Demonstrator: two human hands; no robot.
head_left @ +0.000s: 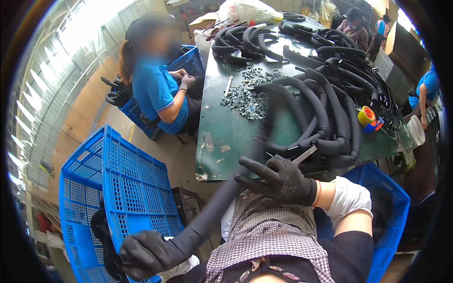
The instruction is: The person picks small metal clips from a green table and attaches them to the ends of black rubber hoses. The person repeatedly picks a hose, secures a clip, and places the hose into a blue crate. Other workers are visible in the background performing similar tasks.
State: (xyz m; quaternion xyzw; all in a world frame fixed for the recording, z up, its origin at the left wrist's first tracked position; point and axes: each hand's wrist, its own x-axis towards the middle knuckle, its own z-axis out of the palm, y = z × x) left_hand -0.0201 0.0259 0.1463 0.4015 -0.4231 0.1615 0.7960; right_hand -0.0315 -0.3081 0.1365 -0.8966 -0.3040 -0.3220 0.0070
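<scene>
- Black, padded tube (207, 221), long and slightly bent: slanting from lower left up over the near edge of the green table (210, 137), far end blurred beside the heap of metal clips (245, 96).
- Left hand (146, 254), black-gloved: fist wrapped tight around the tube's lower end, in front of the left blue crate (137, 188).
- Right hand (283, 181), black-gloved: pale metal strip (306, 154) held in the palm, two fingers stretched toward the tube's middle; contact with tube, cannot tell.
- Just beyond the right hand: curved black tubes (323, 113) piled on the table, yellow tape roll (365, 116) to their right.
- Right blue crate (398, 203) below the table's near right corner.
- Across to the left: co-worker in blue shirt (153, 89), seated beside the table, hands together.
</scene>
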